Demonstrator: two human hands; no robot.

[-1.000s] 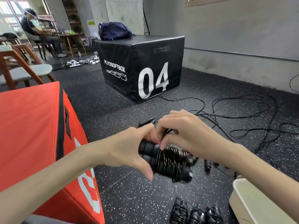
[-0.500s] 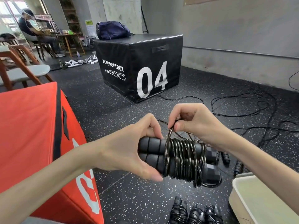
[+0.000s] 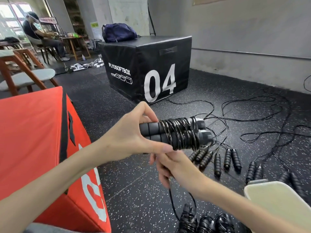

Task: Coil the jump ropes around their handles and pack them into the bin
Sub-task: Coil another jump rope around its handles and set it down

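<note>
This is a gym or training room. Speckled black rubber flooring (image 3: 104, 98) covers the ground, and a black plyo box (image 3: 146, 68) marked "PLYOSOFTBOX 04" stands by a bare grey wall (image 3: 244, 31). A red padded box (image 3: 33, 140) sits nearby, a gym bag (image 3: 117, 31) rests on the black one, and jump ropes (image 3: 227, 158) lie across the floor.
</note>
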